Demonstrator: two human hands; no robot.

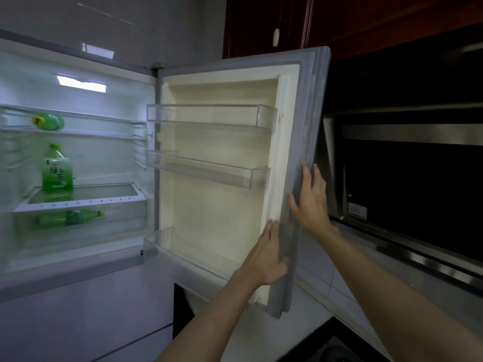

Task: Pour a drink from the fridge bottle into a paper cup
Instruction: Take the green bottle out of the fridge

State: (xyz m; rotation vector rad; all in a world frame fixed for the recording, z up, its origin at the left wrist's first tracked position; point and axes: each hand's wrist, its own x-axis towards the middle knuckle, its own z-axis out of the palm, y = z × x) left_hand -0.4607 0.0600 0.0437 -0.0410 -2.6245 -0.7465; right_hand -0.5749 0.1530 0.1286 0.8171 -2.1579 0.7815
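Dim kitchen with dark red cupboards (379,19) overhead; everything below is placed from the fridge door (222,205), which stands swung wide open.

Left of the door, the lit fridge (117,158) holds three green bottles. One bottle lies on its side (48,122) on the top shelf. The upright bottle (57,169) stands on the shelf below, and a third bottle (74,217) lies in the drawer beneath that. The door's own racks (209,117) hold nothing I can see.

At the door's free edge the left hand (269,254) lies flat against the inner lining, fingers straight and pointing up, gripping nothing. Just above it the right hand (311,199) is spread open over the edge, fingers straight along the grey rim. Right of the door sits a steel hood (407,134) above a dark surface.

No paper cup is in view.

This looks like the opening step: the door is being steadied and no bottle has been taken. Next, I judge, one hand must leave the edge, cross well left into the fridge and close round the upright bottle, the easiest to lift. The other hand can keep the door from swinging back.
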